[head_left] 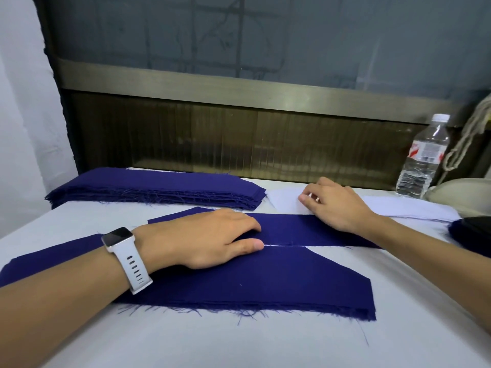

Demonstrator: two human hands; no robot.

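Head view, looking down at a white counter (239,343). A flat navy fabric piece (265,282), frayed along its near edge, lies under the left hand (202,240). This hand rests on it open, palm down, with fingers straight and close together. Its thumb tip sits at the thin gap where the piece meets a second navy strip (287,227).

The strip runs from just beyond the left hand's fingertips to the right, passing under the heel of the right hand (337,205). The right hand reaches past the strip, its fingers curled down onto the near edge of a white fabric sheet (287,201). Whether they pinch the sheet or only touch it cannot be told.

Beyond the left hand, well apart from it, a neat stack of navy pieces (159,184) lies with loose threads along its front. A white-banded smartwatch (118,237) sits on the left wrist.

Beyond and to the right of the right hand, a clear plastic water bottle (422,160) with a white cap stands upright by the back wall. To the right of the right forearm, a dark bundle (473,232) is cut off by the frame edge.
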